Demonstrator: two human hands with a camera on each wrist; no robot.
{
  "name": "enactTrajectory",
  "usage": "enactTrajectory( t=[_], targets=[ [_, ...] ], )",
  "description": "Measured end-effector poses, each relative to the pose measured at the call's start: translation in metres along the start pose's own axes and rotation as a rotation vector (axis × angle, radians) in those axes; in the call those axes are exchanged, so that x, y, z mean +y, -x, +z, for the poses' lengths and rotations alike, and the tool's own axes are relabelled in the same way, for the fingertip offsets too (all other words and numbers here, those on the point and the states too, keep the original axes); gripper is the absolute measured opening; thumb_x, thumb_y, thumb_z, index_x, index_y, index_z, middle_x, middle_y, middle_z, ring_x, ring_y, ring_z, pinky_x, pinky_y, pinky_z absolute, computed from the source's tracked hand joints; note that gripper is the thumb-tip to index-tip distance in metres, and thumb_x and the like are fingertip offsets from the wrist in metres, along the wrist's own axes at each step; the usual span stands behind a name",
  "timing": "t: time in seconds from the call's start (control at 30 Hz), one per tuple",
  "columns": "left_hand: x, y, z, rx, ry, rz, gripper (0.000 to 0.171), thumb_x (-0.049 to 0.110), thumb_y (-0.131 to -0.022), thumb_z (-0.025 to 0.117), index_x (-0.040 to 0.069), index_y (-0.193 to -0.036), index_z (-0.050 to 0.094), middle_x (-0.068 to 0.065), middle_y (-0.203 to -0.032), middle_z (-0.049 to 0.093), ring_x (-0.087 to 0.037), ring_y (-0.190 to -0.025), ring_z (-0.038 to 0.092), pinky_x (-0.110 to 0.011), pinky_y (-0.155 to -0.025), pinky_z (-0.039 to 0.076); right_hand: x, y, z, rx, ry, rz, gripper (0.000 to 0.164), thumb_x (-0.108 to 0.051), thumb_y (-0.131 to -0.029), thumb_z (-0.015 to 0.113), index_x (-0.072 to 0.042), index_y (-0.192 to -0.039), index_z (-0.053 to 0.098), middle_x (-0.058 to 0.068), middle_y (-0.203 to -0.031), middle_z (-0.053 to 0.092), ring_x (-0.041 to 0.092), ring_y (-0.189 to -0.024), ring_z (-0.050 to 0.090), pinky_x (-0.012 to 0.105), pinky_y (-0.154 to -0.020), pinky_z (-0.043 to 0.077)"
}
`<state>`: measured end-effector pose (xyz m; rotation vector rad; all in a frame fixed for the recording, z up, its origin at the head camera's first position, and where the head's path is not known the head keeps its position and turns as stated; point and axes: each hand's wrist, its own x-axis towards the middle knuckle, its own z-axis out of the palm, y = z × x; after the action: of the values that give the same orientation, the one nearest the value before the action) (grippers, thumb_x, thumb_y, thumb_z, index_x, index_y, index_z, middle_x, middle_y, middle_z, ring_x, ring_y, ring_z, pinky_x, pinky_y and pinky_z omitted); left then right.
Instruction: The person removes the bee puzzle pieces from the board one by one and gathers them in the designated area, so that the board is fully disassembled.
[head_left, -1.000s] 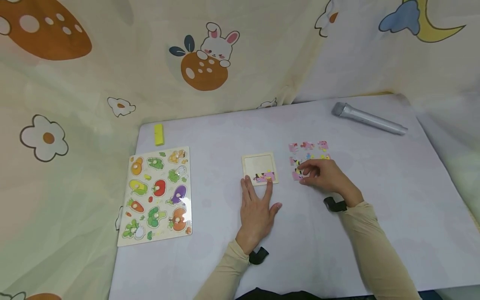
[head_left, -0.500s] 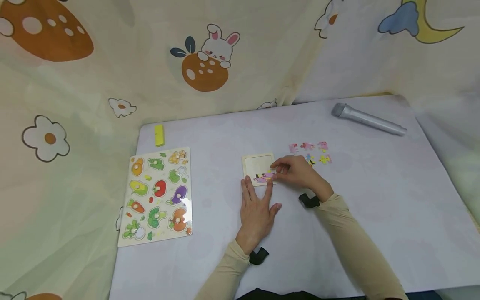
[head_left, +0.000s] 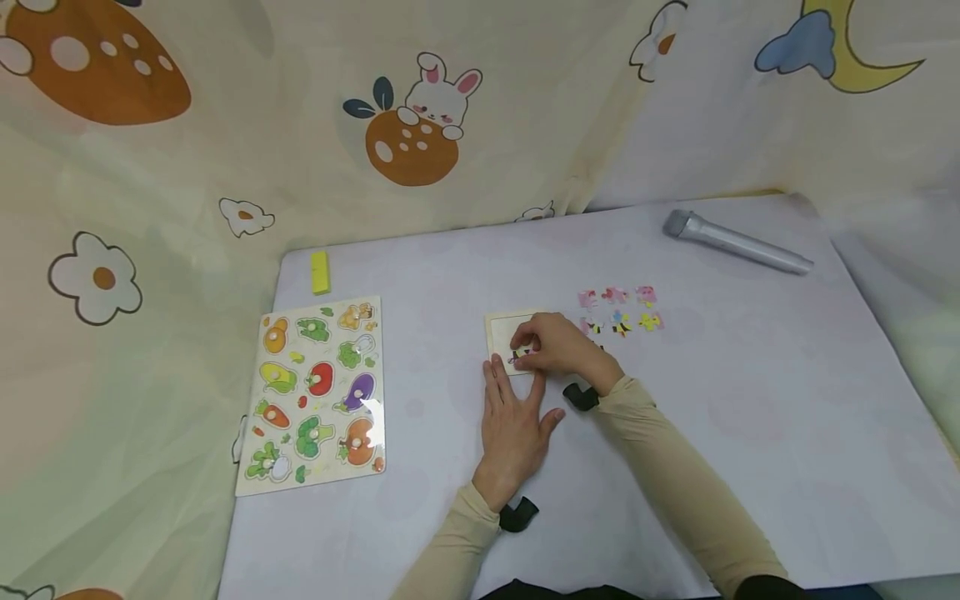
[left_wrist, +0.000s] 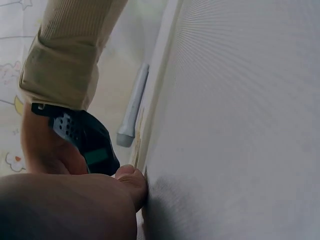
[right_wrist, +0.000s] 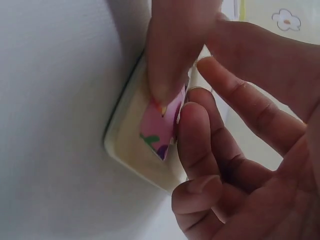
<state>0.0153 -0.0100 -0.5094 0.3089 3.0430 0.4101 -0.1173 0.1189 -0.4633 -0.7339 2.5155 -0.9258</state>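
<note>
A small wooden puzzle tray (head_left: 497, 327) lies mid-table, with pink pieces (right_wrist: 156, 126) set along its near side. My left hand (head_left: 512, 433) lies flat in front of it, fingers straight, index and middle fingertips at its near edge. Above the tray is my right hand (head_left: 564, 346), its thumb and index finger pinching a small puzzle piece, mostly hidden behind the fingers. Loose pink puzzle pieces (head_left: 616, 296) sit in rows to the right of the tray, the nearest row partly covered by the right hand and wrist.
A vegetable peg puzzle board (head_left: 330, 446) occupies the left of the table, with a yellow block (head_left: 320, 273) behind it. Toward the back right lies a grey cylindrical stick (head_left: 742, 242). A patterned cloth (head_left: 300, 158) hangs along the back and left.
My right hand has moved left from the loose pieces to over the tray, uncovering the middle row of pieces. The left hand has stayed in place at the tray's near edge.
</note>
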Motion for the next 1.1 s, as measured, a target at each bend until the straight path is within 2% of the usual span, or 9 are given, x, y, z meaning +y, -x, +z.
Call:
enactTrajectory(
  t=[0.27, 0.5, 0.73, 0.9, 1.1],
  targets=[
    [-0.001, 0.000, 0.002, -0.014, 0.002, 0.009, 0.069, 0.060, -0.104, 0.056, 0.023, -0.162, 0.047, -0.043, -0.168, 0.010, -0.058, -0.159, 0.012, -0.055, -0.128, 0.029, -0.003, -0.004, 0.004, -0.009, 0.017, 0.031, 0.020, -0.010, -0.085, 0.089, -0.006, -0.100, 0.077, 0.007, -0.095, 0.075, 0.021, -0.088, 0.063, 0.039, -0.083, 0.053],
    [-0.001, 0.000, 0.004, -0.001, 0.009, 0.008, 0.068, 0.059, -0.104, 0.057, 0.023, -0.161, 0.049, -0.043, -0.168, 0.010, -0.058, -0.159, 0.012, -0.055, -0.128, 0.030, 0.002, -0.005, 0.008, 0.003, -0.021, 0.033, 0.023, -0.008, -0.084, 0.090, -0.009, -0.098, 0.072, 0.004, -0.092, 0.071, 0.019, -0.084, 0.061, 0.036, -0.081, 0.051],
    [-0.001, 0.000, 0.003, 0.014, 0.007, 0.003, 0.067, 0.060, -0.103, 0.058, 0.024, -0.160, 0.050, -0.043, -0.168, 0.011, -0.058, -0.159, 0.014, -0.055, -0.128, 0.029, 0.003, -0.001, 0.007, -0.021, -0.032, -0.015, 0.024, -0.009, -0.087, 0.087, -0.010, -0.108, 0.075, 0.002, -0.099, 0.076, 0.016, -0.083, 0.060, 0.032, -0.080, 0.050],
    [-0.001, 0.000, 0.004, 0.017, 0.000, 0.001, 0.065, 0.059, -0.103, 0.058, 0.025, -0.159, 0.051, -0.043, -0.168, 0.011, -0.058, -0.159, 0.015, -0.055, -0.128, 0.029, 0.002, 0.004, 0.004, -0.032, -0.052, -0.021, 0.030, -0.003, -0.086, 0.086, -0.007, -0.114, 0.077, 0.004, -0.107, 0.078, 0.017, -0.088, 0.065, 0.033, -0.082, 0.054],
    [-0.001, 0.001, 0.004, 0.031, 0.001, 0.001, 0.065, 0.058, -0.103, 0.060, 0.025, -0.158, 0.052, -0.043, -0.168, 0.013, -0.058, -0.158, 0.016, -0.055, -0.128, 0.030, 0.006, 0.007, 0.003, -0.001, -0.083, 0.007, 0.023, -0.007, -0.090, 0.084, -0.008, -0.113, 0.080, 0.004, -0.101, 0.080, 0.016, -0.089, 0.072, 0.035, -0.081, 0.059]
  ],
)
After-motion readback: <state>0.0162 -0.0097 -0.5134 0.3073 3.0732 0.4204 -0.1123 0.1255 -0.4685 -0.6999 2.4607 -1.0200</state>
